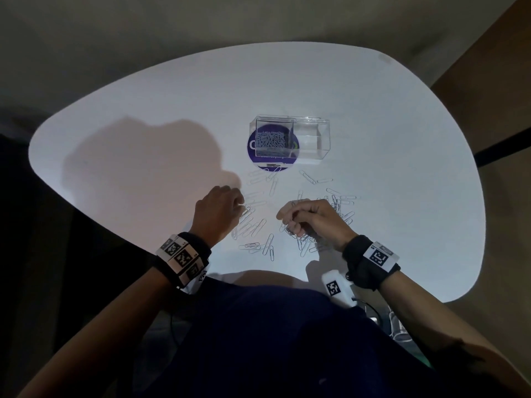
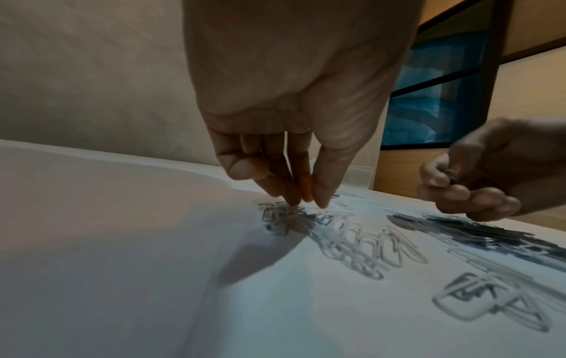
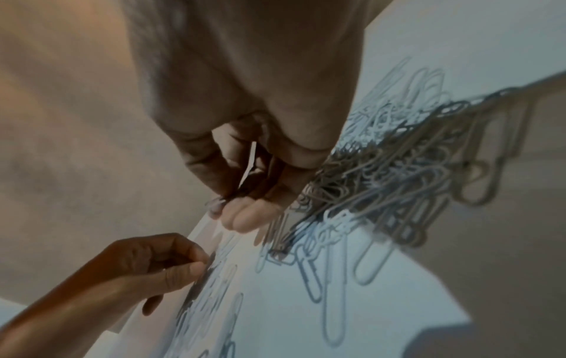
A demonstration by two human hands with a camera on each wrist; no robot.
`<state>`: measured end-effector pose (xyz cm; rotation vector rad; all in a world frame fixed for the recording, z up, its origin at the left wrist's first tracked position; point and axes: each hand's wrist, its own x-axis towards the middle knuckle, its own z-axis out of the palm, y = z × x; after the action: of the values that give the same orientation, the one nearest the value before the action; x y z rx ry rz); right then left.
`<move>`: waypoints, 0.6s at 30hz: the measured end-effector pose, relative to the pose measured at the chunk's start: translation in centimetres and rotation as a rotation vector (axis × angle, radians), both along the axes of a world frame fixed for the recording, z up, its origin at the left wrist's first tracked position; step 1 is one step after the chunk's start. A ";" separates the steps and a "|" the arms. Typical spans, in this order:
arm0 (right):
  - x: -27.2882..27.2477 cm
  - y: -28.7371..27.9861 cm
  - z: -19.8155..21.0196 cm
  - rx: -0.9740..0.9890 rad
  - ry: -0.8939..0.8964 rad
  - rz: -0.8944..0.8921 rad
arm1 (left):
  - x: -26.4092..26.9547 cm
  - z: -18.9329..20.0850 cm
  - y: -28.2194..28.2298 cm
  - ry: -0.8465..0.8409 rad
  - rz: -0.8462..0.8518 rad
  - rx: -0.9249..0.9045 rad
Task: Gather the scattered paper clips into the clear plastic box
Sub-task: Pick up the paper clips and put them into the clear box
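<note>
Head view: both hands work the scatter of paper clips (image 1: 287, 214) on the white table (image 1: 143, 156), with the clear plastic box (image 1: 290, 142) standing well beyond the fingertips, lid off or open, already holding a heap of clips over a purple disc (image 1: 253, 156). Left hand (image 1: 219, 215): fingers straight and bunched, tips pressed down on a small cluster of clips (image 2: 281, 218), thumb alongside; probably starting a pinch, though motion blur in the left wrist view hides whether any clip is actually lifted. Right hand (image 1: 309, 218): fingers curled into a loose fist gripping several collected clips (image 3: 220, 202), a dense tangle lying just behind its knuckles. Step in hand, as judged: picking up handfuls. To do it well, rake the left cluster inward under the fingertips before closing, take tangled clumps whole, and keep the right fist closed until directly over the box opening.
</note>
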<state>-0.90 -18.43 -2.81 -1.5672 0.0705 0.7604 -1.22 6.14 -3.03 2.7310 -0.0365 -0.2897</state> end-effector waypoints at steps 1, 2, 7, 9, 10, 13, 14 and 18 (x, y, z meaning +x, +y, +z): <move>0.1 0.1 0.0 0.003 0.003 -0.002 | 0.0 -0.1 0.0 0.023 -0.009 0.002; 0.0 0.3 0.2 0.006 0.003 -0.005 | 0.0 -0.1 -0.1 0.042 -0.022 0.003; 0.0 1.1 0.3 -0.067 -0.113 0.144 | -0.1 -0.1 -0.3 0.043 -0.058 -0.007; -0.2 1.4 0.4 -0.113 -0.203 0.250 | 0.0 0.0 -0.3 0.026 -0.044 -0.027; -0.3 1.6 0.4 -0.141 -0.272 0.318 | 0.0 0.0 -0.2 0.007 -0.034 -0.034; -0.8 2.3 -0.1 -0.296 -0.530 0.579 | -0.2 0.2 0.0 -0.066 -0.073 -0.022; -1.0 2.6 -0.5 -0.342 -0.600 0.657 | -0.2 0.3 0.1 -0.078 -0.112 -0.018; -1.6 3.1 -1.2 -0.458 -0.711 0.772 | -0.2 0.4 0.3 -0.072 -0.279 -0.029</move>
<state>-2.50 -15.30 -4.05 -2.2555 -0.9910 0.7437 -1.43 6.47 -2.63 2.7040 -0.4408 -0.2648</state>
